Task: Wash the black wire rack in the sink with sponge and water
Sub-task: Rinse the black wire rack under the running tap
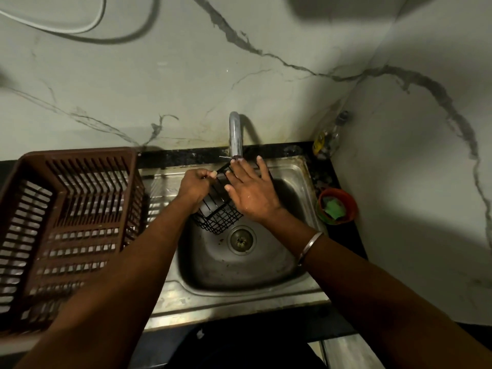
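While left hand (194, 186) grips rack (221, 218) rim under tap (235, 134) | right hand (253, 195) flat, released | likely light, stiff, slick; hold rim

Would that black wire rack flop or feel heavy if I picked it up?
Probably stiff: the rack keeps its boxy shape though the left hand grips only one edge. Likely light, being mostly gaps between thin wires. Perhaps slippery, held beneath the tap.
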The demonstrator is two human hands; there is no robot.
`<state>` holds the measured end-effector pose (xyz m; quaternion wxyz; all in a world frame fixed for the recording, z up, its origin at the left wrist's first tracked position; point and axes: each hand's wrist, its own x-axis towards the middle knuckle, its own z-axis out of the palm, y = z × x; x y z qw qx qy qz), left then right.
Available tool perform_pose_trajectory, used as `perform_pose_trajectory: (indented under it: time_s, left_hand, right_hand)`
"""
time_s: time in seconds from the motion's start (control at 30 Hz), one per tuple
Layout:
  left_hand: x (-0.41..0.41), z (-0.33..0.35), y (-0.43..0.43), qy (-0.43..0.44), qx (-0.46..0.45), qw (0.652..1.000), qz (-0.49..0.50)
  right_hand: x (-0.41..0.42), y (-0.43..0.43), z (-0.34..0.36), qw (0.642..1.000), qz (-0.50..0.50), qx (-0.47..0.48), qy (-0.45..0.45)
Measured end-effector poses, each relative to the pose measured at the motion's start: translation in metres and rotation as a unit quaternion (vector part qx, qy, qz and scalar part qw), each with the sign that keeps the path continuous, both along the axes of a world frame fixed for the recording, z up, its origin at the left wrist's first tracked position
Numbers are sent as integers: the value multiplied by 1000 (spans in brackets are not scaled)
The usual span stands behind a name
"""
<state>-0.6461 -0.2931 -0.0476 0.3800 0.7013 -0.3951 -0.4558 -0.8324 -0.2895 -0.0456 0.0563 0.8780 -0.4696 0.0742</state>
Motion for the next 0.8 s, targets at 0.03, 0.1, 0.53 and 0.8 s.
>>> perform_pose_trajectory:
  time_s: [0.03,0.1,0.53,0.8]
  left_hand:
    - [-1,0,1,10,-1,1000,1]
    - [-2,0,2,26,-10,1000,3]
    - [-6,-16,24,98,92,991,6]
    - [-22,8,11,150,76,985,-35]
  right_hand:
    - [0,1,-2,1000,8,-17,-21]
    - [0,1,-4,996,-10,-44,-73]
    - [19,1,-15,840,-279,128,-448]
    - [23,-4,-11,931,-208,94,-285]
